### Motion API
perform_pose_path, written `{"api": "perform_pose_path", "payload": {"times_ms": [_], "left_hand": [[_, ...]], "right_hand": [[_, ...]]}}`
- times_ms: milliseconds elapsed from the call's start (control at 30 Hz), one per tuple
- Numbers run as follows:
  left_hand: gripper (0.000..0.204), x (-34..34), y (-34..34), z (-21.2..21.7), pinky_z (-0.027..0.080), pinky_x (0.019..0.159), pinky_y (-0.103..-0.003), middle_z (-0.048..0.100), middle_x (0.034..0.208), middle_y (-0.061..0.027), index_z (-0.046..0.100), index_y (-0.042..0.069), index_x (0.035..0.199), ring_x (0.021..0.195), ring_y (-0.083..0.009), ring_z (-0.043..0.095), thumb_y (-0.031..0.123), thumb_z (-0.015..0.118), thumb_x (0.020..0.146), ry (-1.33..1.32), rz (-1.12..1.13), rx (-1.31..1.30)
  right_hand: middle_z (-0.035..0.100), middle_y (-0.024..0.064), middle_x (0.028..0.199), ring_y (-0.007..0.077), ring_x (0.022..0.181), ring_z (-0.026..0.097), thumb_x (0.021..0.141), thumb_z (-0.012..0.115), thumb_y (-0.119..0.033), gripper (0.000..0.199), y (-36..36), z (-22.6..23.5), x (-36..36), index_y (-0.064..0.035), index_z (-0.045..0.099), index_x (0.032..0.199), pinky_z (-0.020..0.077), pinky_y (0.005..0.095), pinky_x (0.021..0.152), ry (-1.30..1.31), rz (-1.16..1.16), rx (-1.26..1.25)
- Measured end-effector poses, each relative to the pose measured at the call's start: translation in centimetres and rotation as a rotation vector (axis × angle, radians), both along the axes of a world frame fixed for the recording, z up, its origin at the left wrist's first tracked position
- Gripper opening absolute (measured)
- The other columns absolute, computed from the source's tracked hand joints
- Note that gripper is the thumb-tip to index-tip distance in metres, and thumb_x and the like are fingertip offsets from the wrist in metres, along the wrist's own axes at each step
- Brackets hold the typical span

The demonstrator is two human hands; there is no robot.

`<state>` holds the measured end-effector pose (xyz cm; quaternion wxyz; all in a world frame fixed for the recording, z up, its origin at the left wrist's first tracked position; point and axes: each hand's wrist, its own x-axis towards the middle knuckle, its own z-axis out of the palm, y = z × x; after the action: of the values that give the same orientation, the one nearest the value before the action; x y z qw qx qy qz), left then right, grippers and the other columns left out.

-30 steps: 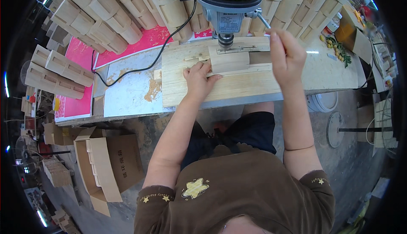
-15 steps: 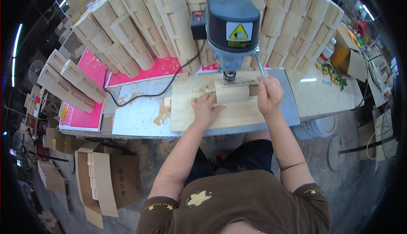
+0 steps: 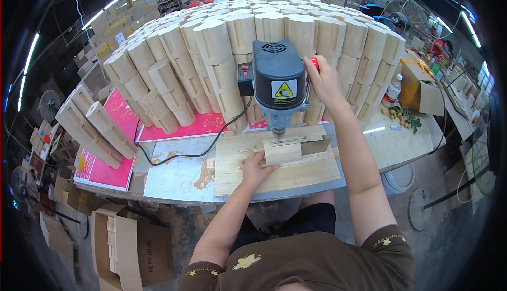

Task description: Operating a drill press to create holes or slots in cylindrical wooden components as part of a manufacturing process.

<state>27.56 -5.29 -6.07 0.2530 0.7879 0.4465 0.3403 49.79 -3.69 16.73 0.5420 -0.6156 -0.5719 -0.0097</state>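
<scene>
A pale, curved wooden piece (image 3: 282,153) lies on a flat wooden board (image 3: 232,177) under the drill press (image 3: 279,69). My left hand (image 3: 255,169) grips its left end, thumb along the near side and fingers around the end. The drill chuck (image 3: 278,132) is just above the piece's far edge; whether the bit touches the wood is too small to tell. My right hand (image 3: 323,84) is closed around the red knob (image 3: 314,63) of the press lever, raised to the right of the motor housing.
Stacked grooved wooden cylinders (image 3: 216,53) wall off the far side. A black cable (image 3: 206,156) loops left of the board. Fruit with leaves (image 3: 404,117), a bottle (image 3: 392,89) and a cardboard box (image 3: 420,93) are at the right. An open carton (image 3: 127,249) stands on the floor.
My right hand has swung up and away from me with the lever. The left hand stays at the wooden piece. The head view has tilted up, showing more of the room and a person beyond.
</scene>
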Motion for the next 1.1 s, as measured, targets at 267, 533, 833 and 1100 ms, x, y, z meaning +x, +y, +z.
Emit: {"api": "perform_pose_path", "payload": {"times_ms": [267,533,833,1100], "left_hand": [[0.037,-0.7,0.4,0.4,0.035,0.084,-0.037,0.058,0.084,-0.0013,0.064,0.009,0.097,0.078,-0.0174,0.055,0.018,0.079,0.064,-0.129,-0.072,0.060],[0.025,-12.3,-1.5,1.8,0.042,0.054,-0.023,0.057,0.074,0.0007,0.065,0.004,0.092,0.067,-0.0102,0.054,0.013,0.077,0.071,-0.296,-0.042,-0.049],[0.033,-12.1,-3.6,6.9,0.030,0.041,-0.021,0.055,0.058,-0.0003,0.061,0.002,0.072,0.045,-0.0051,0.043,0.032,0.072,0.078,-0.595,0.191,-0.764],[0.036,-8.7,-3.0,5.8,0.029,0.039,-0.020,0.053,0.055,0.0002,0.060,0.004,0.070,0.040,-0.0056,0.041,0.036,0.073,0.078,-0.659,0.209,-0.881]], "right_hand": [[0.060,0.0148,0.104,0.0309,0.103,0.054,0.087,0.057,-0.028,0.033,-7.6,-15.9,1.6,-0.0053,0.057,0.111,0.0390,0.0385,0.090,-0.509,0.283,-0.391],[0.060,0.0081,0.092,0.0289,0.092,0.054,0.071,0.069,-0.016,0.033,-10.9,-15.5,0.4,-0.0084,0.060,0.101,0.0393,0.0407,0.082,-0.555,0.161,-0.350],[0.060,0.0078,0.088,0.0286,0.089,0.054,0.070,0.069,-0.015,0.030,-10.9,-15.6,-1.6,-0.0078,0.061,0.098,0.0397,0.0408,0.078,-0.548,0.236,-0.238],[0.061,0.0066,0.089,0.0270,0.090,0.055,0.072,0.069,-0.015,0.030,-11.3,-15.4,-1.4,-0.0080,0.061,0.100,0.0402,0.0393,0.081,-0.548,0.218,-0.286]]}}
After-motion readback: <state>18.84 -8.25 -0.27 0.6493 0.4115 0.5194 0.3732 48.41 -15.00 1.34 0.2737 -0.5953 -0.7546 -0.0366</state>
